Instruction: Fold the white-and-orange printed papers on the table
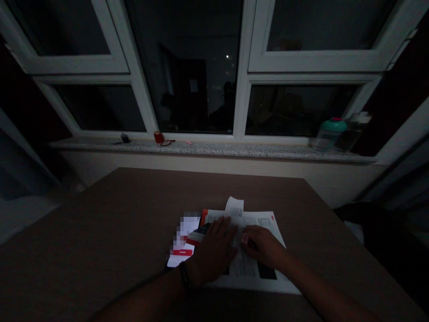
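My left hand lies stretched out over printed pages, pressing on a narrow paper strip whose far end curls up past the page edge. Between the closed fingers of my right hand is a small pink eraser, close to the strip. Under both hands spreads an open booklet with printed text, an orange corner and dark blocks. A lit smartphone lies at the booklet's left side, by my left hand; part of its screen is pixelated. My left palm hides some of the page.
The brown tabletop runs up to the wall below a window. Along the speckled sill stand a small dark bottle, a red jar, and a green-lidded container beside a clear bottle. The room is dim.
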A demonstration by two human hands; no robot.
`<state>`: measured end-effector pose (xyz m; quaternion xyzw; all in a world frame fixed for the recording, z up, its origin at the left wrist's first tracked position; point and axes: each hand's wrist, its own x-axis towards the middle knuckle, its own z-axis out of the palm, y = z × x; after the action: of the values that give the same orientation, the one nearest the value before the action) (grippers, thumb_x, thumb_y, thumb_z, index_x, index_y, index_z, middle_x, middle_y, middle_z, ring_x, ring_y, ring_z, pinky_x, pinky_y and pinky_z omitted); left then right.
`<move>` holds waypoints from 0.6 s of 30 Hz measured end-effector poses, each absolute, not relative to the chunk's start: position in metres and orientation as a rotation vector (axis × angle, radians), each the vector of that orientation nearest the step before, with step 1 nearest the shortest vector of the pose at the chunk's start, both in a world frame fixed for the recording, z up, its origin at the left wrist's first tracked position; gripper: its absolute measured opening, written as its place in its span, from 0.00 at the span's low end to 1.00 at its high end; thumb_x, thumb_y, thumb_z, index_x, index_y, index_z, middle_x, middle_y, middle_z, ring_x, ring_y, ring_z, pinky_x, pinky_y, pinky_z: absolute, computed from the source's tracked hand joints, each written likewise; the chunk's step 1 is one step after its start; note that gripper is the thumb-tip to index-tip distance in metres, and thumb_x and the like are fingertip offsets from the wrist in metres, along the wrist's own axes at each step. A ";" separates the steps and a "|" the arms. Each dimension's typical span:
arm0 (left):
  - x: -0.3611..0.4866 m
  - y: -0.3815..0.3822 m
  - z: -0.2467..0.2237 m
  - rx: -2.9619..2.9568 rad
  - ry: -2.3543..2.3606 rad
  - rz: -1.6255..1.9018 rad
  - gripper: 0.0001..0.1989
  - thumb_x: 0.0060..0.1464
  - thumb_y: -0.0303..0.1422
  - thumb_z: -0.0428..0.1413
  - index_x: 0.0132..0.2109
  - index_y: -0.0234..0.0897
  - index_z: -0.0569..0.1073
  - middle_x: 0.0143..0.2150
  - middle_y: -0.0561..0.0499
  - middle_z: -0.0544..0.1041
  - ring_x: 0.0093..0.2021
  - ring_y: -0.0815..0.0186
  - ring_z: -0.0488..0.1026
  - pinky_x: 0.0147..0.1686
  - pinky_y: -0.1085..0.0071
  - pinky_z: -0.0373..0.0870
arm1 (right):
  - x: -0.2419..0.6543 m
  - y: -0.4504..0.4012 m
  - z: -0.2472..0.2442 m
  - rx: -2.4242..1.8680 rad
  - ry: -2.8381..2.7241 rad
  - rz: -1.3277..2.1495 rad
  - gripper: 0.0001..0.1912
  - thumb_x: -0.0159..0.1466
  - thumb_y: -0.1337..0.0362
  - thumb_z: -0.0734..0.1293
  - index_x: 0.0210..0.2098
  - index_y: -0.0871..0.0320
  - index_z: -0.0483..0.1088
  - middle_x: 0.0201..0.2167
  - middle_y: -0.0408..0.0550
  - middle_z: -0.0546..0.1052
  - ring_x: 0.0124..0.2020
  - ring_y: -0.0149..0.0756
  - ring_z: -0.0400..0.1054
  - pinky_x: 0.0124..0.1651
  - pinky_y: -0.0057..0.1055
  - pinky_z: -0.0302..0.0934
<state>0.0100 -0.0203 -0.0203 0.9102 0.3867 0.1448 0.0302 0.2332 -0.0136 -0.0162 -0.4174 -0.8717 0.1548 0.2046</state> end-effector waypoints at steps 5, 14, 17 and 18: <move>0.011 -0.021 -0.020 2.771 1.223 0.443 0.26 0.65 0.37 0.51 0.67 0.39 0.58 0.69 0.40 0.57 0.69 0.48 0.51 0.64 0.47 0.54 | 0.233 -0.010 -0.019 -1.329 -2.301 0.418 0.03 0.63 0.69 0.63 0.33 0.56 0.65 0.31 0.45 0.72 0.34 0.36 0.67 0.38 0.30 0.58; 0.010 -0.020 -0.022 2.761 1.206 0.444 0.27 0.65 0.36 0.51 0.68 0.40 0.56 0.71 0.42 0.54 0.71 0.50 0.47 0.65 0.47 0.53 | 0.235 -0.017 -0.009 -1.091 -2.522 0.442 0.06 0.63 0.65 0.65 0.30 0.56 0.64 0.30 0.44 0.71 0.34 0.36 0.65 0.39 0.31 0.57; 0.010 -0.020 -0.023 2.754 1.189 0.462 0.26 0.65 0.37 0.51 0.67 0.41 0.57 0.71 0.43 0.53 0.71 0.50 0.47 0.65 0.47 0.52 | 0.236 -0.017 -0.009 -1.045 -2.544 0.466 0.05 0.63 0.65 0.65 0.31 0.56 0.65 0.31 0.45 0.71 0.34 0.36 0.65 0.40 0.31 0.57; 0.009 -0.020 -0.023 2.753 1.186 0.463 0.26 0.65 0.37 0.51 0.67 0.41 0.57 0.71 0.42 0.54 0.70 0.50 0.48 0.65 0.47 0.52 | 0.236 -0.016 -0.010 -1.050 -2.533 0.471 0.04 0.63 0.66 0.65 0.31 0.56 0.65 0.31 0.45 0.71 0.35 0.36 0.65 0.40 0.31 0.57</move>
<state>0.0095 -0.0195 -0.0229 0.9063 0.3904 0.1525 0.0543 0.2360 -0.0163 -0.0104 -0.3713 -0.8958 0.1665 0.1790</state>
